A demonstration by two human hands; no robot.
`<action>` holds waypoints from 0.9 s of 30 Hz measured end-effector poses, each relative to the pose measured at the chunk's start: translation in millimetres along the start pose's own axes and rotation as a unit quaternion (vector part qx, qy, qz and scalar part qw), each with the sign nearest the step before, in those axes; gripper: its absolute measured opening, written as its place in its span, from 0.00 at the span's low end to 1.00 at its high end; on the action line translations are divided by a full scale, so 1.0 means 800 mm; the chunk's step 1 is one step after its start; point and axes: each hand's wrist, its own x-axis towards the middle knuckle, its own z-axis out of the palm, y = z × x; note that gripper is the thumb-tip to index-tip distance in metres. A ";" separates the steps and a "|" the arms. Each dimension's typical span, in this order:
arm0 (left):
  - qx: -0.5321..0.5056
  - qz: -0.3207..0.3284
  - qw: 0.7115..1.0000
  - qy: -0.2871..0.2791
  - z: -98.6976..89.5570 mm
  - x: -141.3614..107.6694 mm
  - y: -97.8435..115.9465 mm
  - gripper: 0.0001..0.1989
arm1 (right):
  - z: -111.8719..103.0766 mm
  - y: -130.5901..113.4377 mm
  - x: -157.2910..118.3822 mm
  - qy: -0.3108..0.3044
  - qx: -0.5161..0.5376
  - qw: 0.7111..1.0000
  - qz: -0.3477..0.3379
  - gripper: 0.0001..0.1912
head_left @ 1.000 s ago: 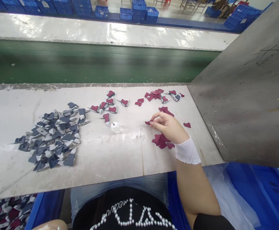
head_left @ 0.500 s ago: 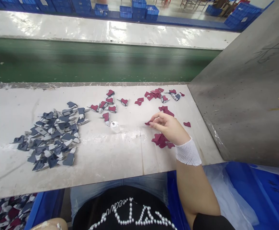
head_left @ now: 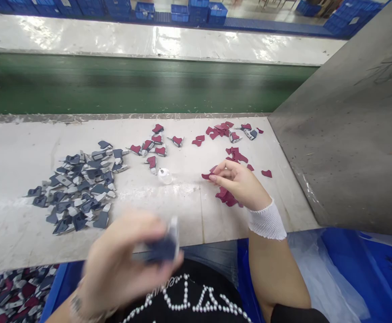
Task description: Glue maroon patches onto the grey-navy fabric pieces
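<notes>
My left hand (head_left: 118, 260), smeared by motion, is above the table's front edge. Its fingers close round a dark blue and light grey part (head_left: 167, 244), too blurred for its detail to show. Over the right side of the table, my right hand (head_left: 241, 184) pinches a small flat maroon piece (head_left: 206, 176) between thumb and fingers. Loose maroon pieces (head_left: 227, 196) lie just below that hand, and more maroon pieces (head_left: 238, 154) lie beyond it. A small clear bottle (head_left: 165, 176) stands left of the right hand.
A heap of blue-and-grey parts (head_left: 81, 188) covers the left of the white table (head_left: 169, 215). Similar parts with maroon faces (head_left: 147, 146) lie further back. A metal panel (head_left: 347, 125) bounds the right side. A green conveyor belt (head_left: 131, 85) runs behind; a blue bin (head_left: 61, 287) sits below left.
My left hand has come up into view from the lower left with the blue-and-grey part in it. The right hand stays nearly in place, still pinching a maroon piece. The view has shifted slightly.
</notes>
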 end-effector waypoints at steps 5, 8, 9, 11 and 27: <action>0.062 -0.013 0.998 0.029 0.028 0.011 -0.040 0.14 | 0.031 -0.010 -0.027 -0.072 0.091 0.993 -0.010 0.09; 0.054 -0.023 0.998 0.014 0.039 0.009 -0.051 0.14 | 0.055 -0.010 -0.034 -0.135 0.138 0.981 -0.007 0.09; 0.048 -0.020 0.999 0.010 0.040 0.007 -0.051 0.14 | 0.062 -0.009 -0.035 -0.148 0.142 0.979 -0.004 0.09; 0.038 -0.015 0.999 0.012 0.039 0.005 -0.051 0.14 | 0.073 -0.006 -0.033 -0.157 0.139 0.978 0.004 0.10; 0.003 -0.001 1.000 0.014 0.033 0.001 -0.050 0.13 | 0.075 -0.009 -0.025 -0.151 0.137 0.979 0.023 0.11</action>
